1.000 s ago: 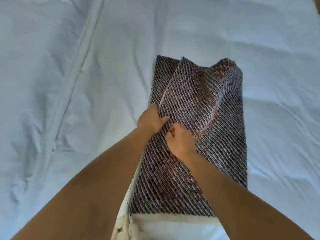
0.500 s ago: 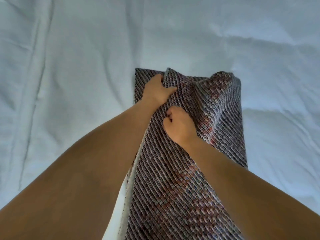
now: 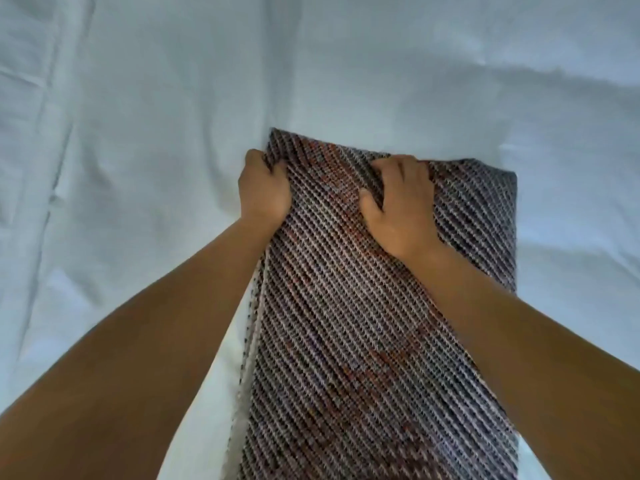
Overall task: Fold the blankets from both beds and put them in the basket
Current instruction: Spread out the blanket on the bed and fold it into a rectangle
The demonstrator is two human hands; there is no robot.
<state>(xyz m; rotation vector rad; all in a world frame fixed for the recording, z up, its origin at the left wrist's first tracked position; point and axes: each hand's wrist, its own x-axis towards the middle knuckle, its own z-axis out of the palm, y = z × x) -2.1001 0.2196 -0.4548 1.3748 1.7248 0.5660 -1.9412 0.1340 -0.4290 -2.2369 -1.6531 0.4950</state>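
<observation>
Head | 1 blanket | left hand: fingers grip edge | right hand: fingers grip fold

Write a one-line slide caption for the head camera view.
Left hand and right hand grip the far end of a dark woven blanket lying on a white bed sheet.

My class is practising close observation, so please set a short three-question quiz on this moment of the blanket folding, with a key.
1. True or false: the left hand grips the woven blanket at its left edge.
2. What lies under the woven blanket? A) a wooden floor B) a white bed sheet C) a basket
3. Fill in: the right hand holds the woven blanket close to its ____ end (near or far from the person).
Key: 1 true; 2 B; 3 far.
</observation>
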